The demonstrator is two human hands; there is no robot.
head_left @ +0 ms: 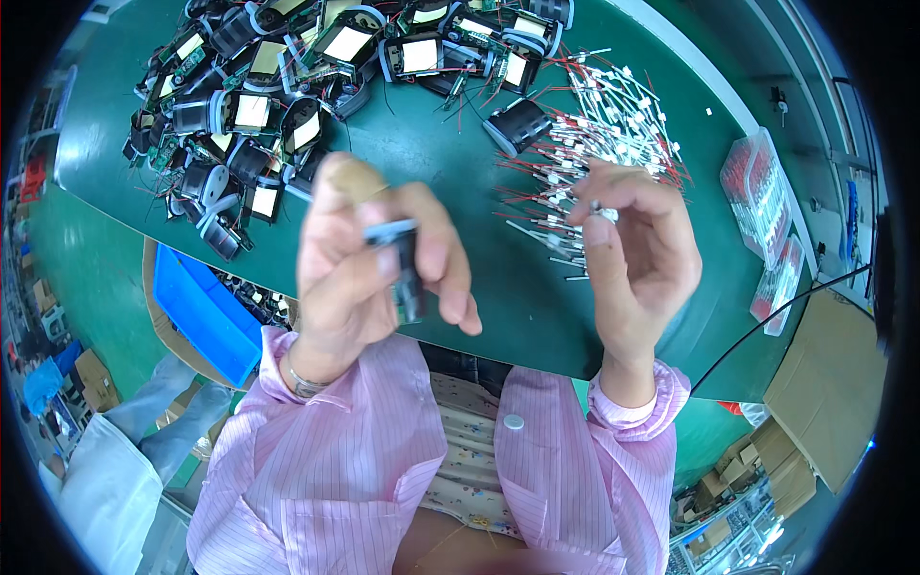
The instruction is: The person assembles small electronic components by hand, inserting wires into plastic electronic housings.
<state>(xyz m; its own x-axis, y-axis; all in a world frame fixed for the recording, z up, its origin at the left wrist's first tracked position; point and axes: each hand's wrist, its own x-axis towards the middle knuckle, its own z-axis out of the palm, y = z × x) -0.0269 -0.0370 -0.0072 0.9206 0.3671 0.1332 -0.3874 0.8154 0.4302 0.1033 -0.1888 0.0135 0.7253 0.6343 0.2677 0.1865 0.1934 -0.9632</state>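
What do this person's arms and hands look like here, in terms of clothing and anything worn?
Both arms wear long pink sleeves with fine pale pinstripes, ending in buttoned cuffs at the wrists. The left hand is bare, with a thin metal bracelet just above its cuff. The right hand is bare too, with no jewellery visible. A white button shows on the right sleeve's edge.

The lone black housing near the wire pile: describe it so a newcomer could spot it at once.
On the green table, look between the big heap of circuit-board units at upper left and the pile of red wires at right. The black housing sits alone at the wires' left edge, ribbed and screenless.
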